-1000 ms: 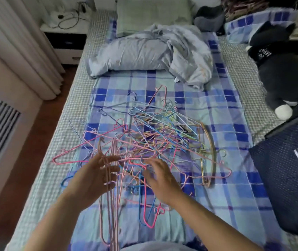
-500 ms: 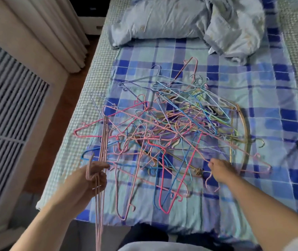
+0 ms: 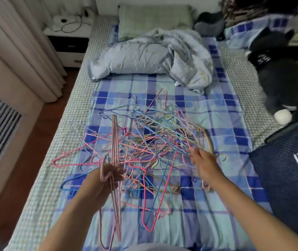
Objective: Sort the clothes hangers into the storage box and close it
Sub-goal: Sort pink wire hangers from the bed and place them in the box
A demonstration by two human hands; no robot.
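Observation:
A tangled pile of thin wire hangers [image 3: 153,142] in pink, blue, purple and yellow lies on the blue checked sheet [image 3: 208,109] of a bed. My left hand [image 3: 108,176] is shut on a bundle of pink hangers [image 3: 115,138], held upright by their hooks in front of the pile's left side. My right hand [image 3: 204,163] is at the pile's right edge, its fingers pinched on several blurred hanger wires that converge at the fingertips. A wooden hanger [image 3: 206,136] lies just beyond that hand. A dark blue mesh fabric container [image 3: 289,169] with white stripes stands at the right.
A crumpled pale blue duvet [image 3: 144,58] and a green pillow [image 3: 153,19] lie at the bed's head. A black plush toy [image 3: 282,84] sits at the right. A nightstand [image 3: 68,42], a curtain [image 3: 27,51] and wooden floor [image 3: 36,142] are on the left.
My right hand has moved from the pile's lower middle to its right edge and taken hold of hanger wires. My left hand keeps the pink bundle. The view has tilted up again.

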